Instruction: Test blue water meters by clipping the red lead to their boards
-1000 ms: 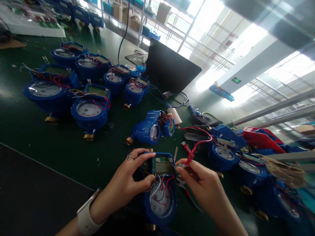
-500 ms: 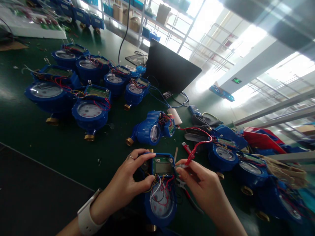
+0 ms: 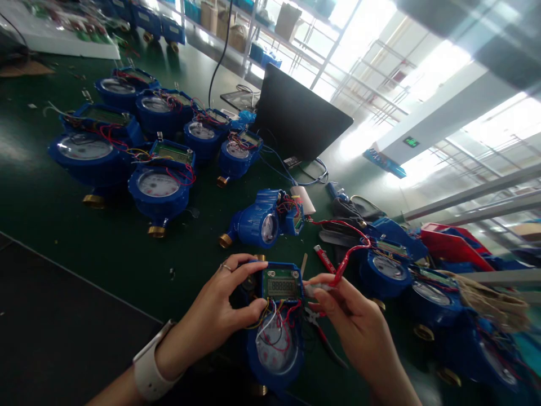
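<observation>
My left hand [image 3: 230,299] grips the blue housing of a water meter [image 3: 274,344] by its upper left side, thumb and fingers closed on the edge. Digits show on the meter's LCD display [image 3: 282,286], and loose red, white and yellow wires hang over its round dial. Between thumb and fingers, my right hand [image 3: 349,318] pinches a grey-white connector [image 3: 316,289] on a red cable [image 3: 351,254], held against the housing's right side. Whether its tip is seated in the housing is hidden. Red-handled pliers [image 3: 325,335] lie beneath the right hand.
Several blue meters with wires stand at the left, such as one meter [image 3: 158,186]. Another meter [image 3: 262,220] lies on its side ahead. A laptop [image 3: 298,115] stands behind it. More meters [image 3: 386,268] and a red bin [image 3: 454,245] are at the right.
The display was blank before and now shows digits. My right hand has shifted slightly right, and more of the connector shows. The left hand keeps its hold on the meter.
</observation>
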A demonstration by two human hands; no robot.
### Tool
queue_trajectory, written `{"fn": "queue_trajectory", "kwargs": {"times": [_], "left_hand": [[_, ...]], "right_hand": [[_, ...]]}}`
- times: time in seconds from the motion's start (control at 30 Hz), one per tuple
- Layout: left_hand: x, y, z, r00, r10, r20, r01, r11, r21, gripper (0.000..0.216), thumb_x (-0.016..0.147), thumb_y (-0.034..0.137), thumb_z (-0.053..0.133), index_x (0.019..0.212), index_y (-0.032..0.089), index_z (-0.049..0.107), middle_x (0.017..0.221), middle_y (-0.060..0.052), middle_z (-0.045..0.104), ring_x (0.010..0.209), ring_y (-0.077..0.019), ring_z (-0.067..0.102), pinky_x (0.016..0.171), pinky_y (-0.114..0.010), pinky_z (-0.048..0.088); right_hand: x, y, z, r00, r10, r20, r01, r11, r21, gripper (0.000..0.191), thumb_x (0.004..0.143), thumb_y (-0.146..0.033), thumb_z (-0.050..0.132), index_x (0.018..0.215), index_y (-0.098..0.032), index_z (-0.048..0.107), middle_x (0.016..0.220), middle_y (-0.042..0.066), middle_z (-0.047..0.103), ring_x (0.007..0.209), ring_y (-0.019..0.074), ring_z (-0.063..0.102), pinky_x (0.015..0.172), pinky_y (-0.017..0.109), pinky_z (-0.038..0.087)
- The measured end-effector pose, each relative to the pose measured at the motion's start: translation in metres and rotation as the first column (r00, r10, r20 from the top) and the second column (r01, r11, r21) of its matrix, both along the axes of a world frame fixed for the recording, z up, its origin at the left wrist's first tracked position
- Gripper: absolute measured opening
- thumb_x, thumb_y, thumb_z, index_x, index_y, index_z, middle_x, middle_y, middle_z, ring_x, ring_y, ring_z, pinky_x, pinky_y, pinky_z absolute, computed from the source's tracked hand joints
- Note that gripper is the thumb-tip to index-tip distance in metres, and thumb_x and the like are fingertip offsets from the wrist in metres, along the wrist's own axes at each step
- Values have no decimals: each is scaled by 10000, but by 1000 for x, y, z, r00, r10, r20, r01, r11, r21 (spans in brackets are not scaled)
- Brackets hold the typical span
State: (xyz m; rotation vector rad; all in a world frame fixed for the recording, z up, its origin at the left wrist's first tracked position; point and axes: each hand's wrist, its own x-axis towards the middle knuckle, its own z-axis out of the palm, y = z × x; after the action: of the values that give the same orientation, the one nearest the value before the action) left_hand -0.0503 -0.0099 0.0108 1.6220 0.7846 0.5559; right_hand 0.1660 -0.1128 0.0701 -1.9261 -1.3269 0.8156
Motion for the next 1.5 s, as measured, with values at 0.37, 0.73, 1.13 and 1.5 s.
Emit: {"fn": "queue_trajectory", "kwargs": {"times": [0.37, 0.73, 1.13, 1.5], "left_hand": [[1, 0, 1, 1000, 15, 4, -15, 1000, -10, 458, 794, 310, 636, 1251, 297, 613, 1344, -77, 513, 1244, -298, 520, 1061, -490, 420], [0, -1, -2, 999, 14, 29, -14, 1000, -6, 455, 809, 298, 640, 1262, 315, 603, 1354, -73, 502, 1236, -289, 520, 1060, -485, 420], [0, -2, -6, 999, 22, 45, -22, 1000, 12, 450, 818, 269, 640, 1260, 343, 601, 1349, -57, 503, 1242, -279, 519, 1065, -472, 415], [-3, -1, -6, 999, 19, 48, -20, 1000, 9, 461, 816, 257, 643, 1265, 351, 598, 1358, -49, 502, 1237, -271, 527, 1045, -434, 447]], "right_hand": [[-2, 2, 6, 986, 51, 158, -50, 999, -15, 227, 940, -373, 563, 1023, -190, 668, 767, 17, 724, 608, 146, 666, 533, 210, 536], [-15, 5, 11, 988, -52, 147, 45, 998, 47, 186, 895, -345, 618, 962, -196, 708, 719, -5, 696, 569, 128, 647, 544, 201, 533], [-15, 5, 12, 987, -53, 152, 48, 998, 35, 179, 868, -343, 640, 926, -200, 731, 721, 13, 707, 615, 160, 681, 582, 231, 588], [-16, 4, 12, 989, -57, 133, 52, 998, 39, 168, 868, -334, 644, 937, -208, 731, 769, 25, 726, 652, 174, 696, 623, 255, 607]]}}
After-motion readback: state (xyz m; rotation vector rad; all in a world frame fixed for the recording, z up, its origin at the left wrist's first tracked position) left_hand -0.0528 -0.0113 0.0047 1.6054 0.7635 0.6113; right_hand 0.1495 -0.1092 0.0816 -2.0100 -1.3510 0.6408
